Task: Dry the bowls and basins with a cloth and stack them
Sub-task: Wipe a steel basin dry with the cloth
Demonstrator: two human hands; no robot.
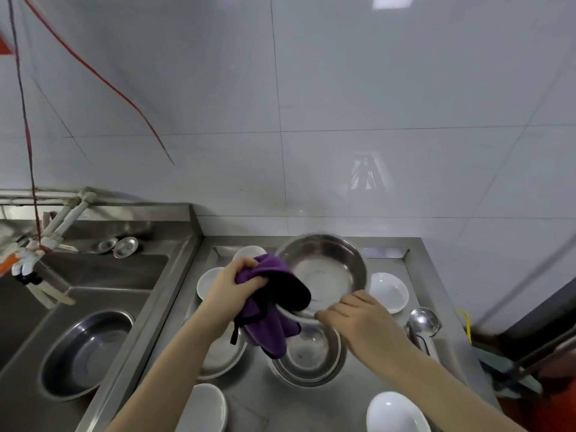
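Observation:
A steel basin (327, 269) is held tilted above the steel counter (389, 363), its inside facing me. My right hand (358, 319) grips its near rim. My left hand (233, 285) holds a purple cloth (274, 307) bunched against the basin's left edge, the cloth hanging down below. Under the hands two steel basins (308, 357) stand nested on the counter, with another steel basin (218, 353) to their left, partly hidden by my forearm. White bowls lie around: back left (208, 282), right (388, 291), front left (205, 406), front right (396, 413).
A steel ladle (422, 322) lies at the counter's right. The sink (93, 291) on the left holds a steel basin (84, 350) and small round steel lids (124, 246) at its back. White pipes (62, 219) and a red cord hang at far left. Tiled wall behind.

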